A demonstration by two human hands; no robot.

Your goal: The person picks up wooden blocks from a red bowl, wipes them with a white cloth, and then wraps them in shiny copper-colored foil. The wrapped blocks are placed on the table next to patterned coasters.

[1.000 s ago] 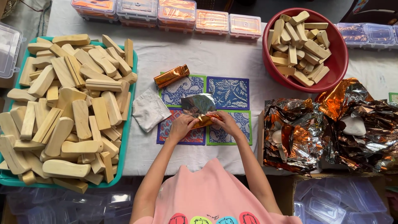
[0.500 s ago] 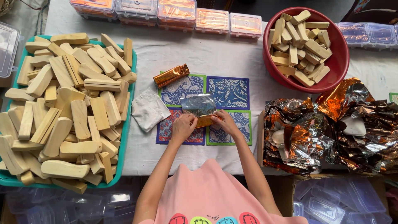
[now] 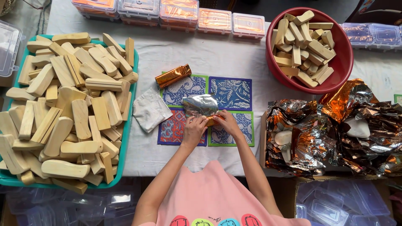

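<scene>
White tablecloth (image 3: 201,54): left hand (image 3: 194,130) and right hand (image 3: 228,123) pinch silver foil (image 3: 201,104) round a wooden block (image 3: 211,121); wrapped block (image 3: 172,75) sits at eleven o'clock.

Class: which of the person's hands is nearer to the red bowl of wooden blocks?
Right. The right hand lies below-left of the red bowl; the left hand is farther left.

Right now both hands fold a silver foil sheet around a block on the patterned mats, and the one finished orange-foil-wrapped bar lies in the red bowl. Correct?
Not quite. The head view shows the orange-foil-wrapped bar lying on the white tablecloth above the patterned mats, not in the red bowl. The rest holds.
</scene>
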